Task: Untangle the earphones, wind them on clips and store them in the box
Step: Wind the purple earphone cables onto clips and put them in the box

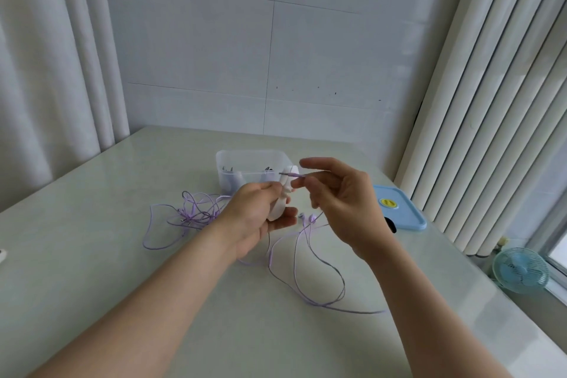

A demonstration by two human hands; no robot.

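Note:
My left hand (260, 212) grips a white winding clip (283, 193) above the table, just in front of the clear plastic box (253, 159). My right hand (334, 196) pinches the plug end (291, 175) of a purple earphone cable, its metal tip pointing at the top of the clip. That cable (306, 270) hangs down and loops over the table, with its earbuds (308, 218) lying under my hands. A second purple earphone set (196, 212) lies tangled at the left. Dark and pale items sit inside the box, unclear.
The box's blue lid (399, 209) lies flat to the right, a small black object (391, 224) beside it. A small blue fan (521, 270) stands past the table's right edge. Curtains hang left and right; a tiled wall is behind.

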